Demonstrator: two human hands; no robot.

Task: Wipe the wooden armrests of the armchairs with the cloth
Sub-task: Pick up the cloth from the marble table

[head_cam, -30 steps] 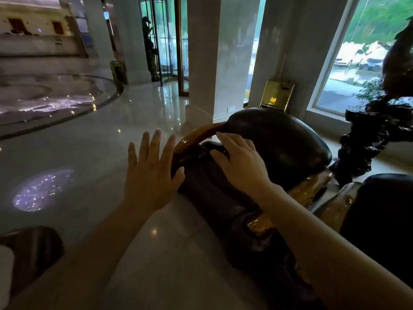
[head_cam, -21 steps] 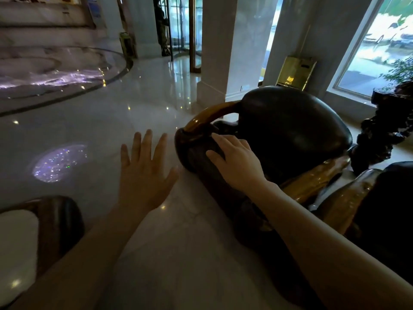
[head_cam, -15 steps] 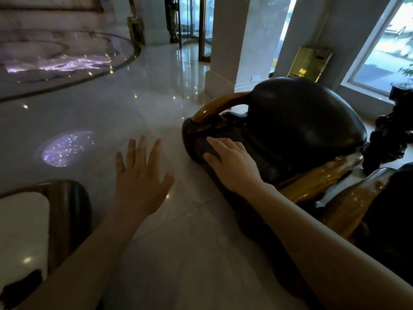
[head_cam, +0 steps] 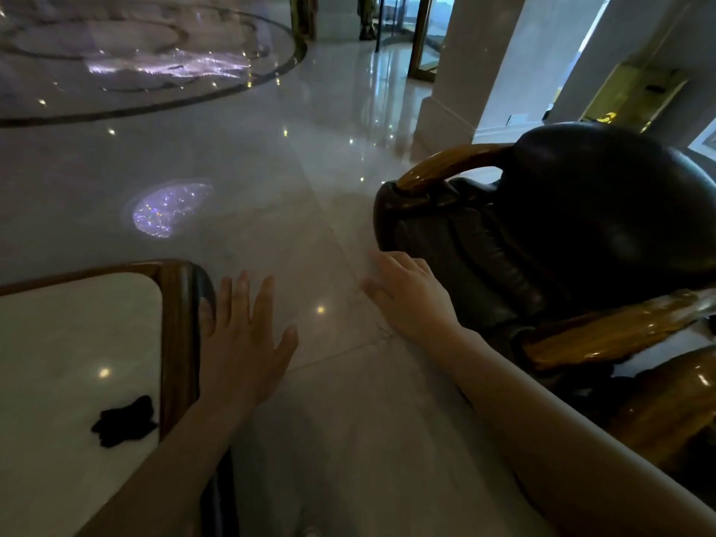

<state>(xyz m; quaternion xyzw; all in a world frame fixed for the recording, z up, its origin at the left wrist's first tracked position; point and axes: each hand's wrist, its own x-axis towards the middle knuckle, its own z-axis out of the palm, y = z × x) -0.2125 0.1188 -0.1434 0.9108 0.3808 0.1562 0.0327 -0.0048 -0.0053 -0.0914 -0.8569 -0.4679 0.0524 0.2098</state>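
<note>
The right hand [head_cam: 410,296] has come off the dark leather armchair [head_cam: 561,242] it rested on a moment ago and now hovers beside it, fingers loosely spread and empty. The left hand [head_cam: 242,339], also open and holding nothing, hangs next to the wood-edged worktop [head_cam: 178,323] that has come into view. A dark crumpled cloth [head_cam: 124,422] lies on its pale top. The wooden armrests [head_cam: 438,168] look unwiped; fetching the cloth seems next.

— What is found on the table [head_cam: 77,343]?
— A cloth [head_cam: 124,421] is laid near its right edge.

— And to the right?
— An armchair [head_cam: 561,234] is set across a strip of floor [head_cam: 310,211]; two open hands are held between them.
</note>
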